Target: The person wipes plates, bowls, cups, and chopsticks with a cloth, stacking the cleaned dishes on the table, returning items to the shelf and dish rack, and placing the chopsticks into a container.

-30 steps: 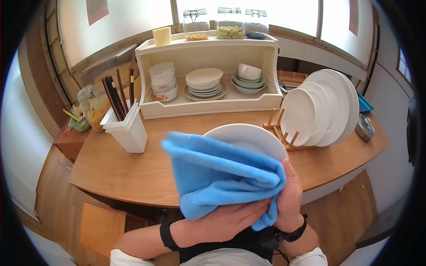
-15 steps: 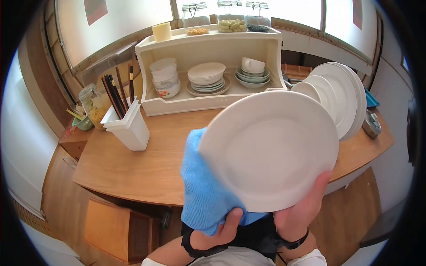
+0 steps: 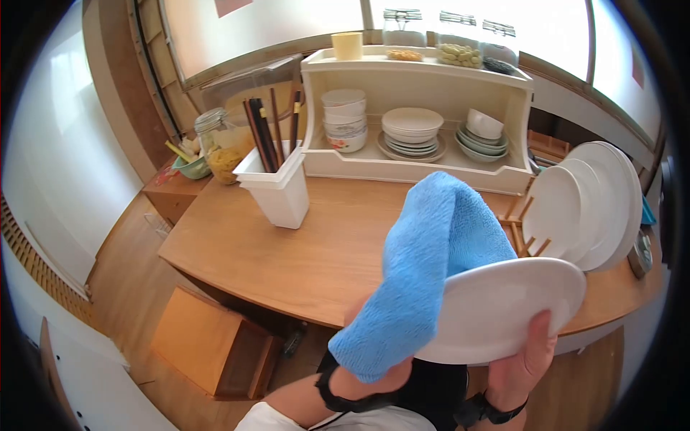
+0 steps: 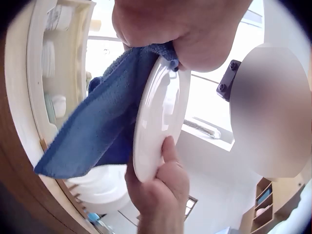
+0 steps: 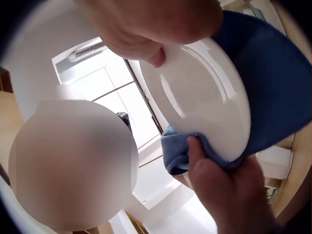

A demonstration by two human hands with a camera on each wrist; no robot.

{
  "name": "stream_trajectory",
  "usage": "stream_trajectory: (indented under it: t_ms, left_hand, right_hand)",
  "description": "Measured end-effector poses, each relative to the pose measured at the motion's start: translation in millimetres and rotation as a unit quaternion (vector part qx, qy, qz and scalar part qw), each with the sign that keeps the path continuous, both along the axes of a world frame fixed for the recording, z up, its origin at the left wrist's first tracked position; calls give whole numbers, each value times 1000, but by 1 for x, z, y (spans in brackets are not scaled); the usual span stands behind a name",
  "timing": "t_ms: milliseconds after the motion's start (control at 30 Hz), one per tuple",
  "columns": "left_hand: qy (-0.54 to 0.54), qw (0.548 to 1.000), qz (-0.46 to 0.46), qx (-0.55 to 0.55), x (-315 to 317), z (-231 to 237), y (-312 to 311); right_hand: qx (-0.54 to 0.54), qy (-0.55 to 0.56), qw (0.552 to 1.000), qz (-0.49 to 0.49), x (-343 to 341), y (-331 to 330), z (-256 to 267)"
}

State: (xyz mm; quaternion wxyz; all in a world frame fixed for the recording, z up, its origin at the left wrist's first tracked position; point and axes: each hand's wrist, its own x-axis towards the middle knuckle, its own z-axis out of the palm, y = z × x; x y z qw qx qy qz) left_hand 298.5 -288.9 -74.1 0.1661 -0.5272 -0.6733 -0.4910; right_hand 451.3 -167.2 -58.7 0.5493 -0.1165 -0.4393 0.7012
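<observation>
A white plate [image 3: 503,309] is held tilted in front of the body, above the desk's front edge. My right hand [image 3: 525,359] grips its right rim, the thumb lying on the face. A blue cloth [image 3: 424,266] hangs over the plate's left and far edge, its upper part standing up behind the plate. My left hand [image 3: 384,381], largely hidden under the cloth in the head view, pinches the cloth against the plate's left rim. In the right wrist view the left thumb [image 5: 195,148] presses folded cloth on the rim.
White plates [image 3: 553,208] stand in a wooden rack [image 3: 528,230] at the right. A white shelf [image 3: 410,169] at the back holds bowls and stacked dishes, with glass jars [image 3: 460,47] on top. A white container [image 3: 280,197] of chopsticks stands left, and a wooden stool [image 3: 198,337] below.
The plate was half covered by the cloth, then turned facing up, and now is tilted flatter and farther right. The left hand has shifted with the cloth along the rim. The head view swung left.
</observation>
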Motion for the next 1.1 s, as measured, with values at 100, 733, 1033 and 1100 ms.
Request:
stream_trajectory:
  t_ms: [100,733,1033,1100]
  left_hand:
    - [49,975,214,32,48,0,10]
    - [-161,946,-229,165,-13,6,13]
    - [-637,694,-86,325,80,-37,22]
    - [-565,761,-86,306,53,-43,29]
  right_hand:
    - [-85,96,991,-34,-15,-11,4]
    - [3,-44,997,58,-3,15,7]
    - [-59,48,996,-46,-31,-28,-4]
    - [-49,53,995,-65,-35,-38,-16]
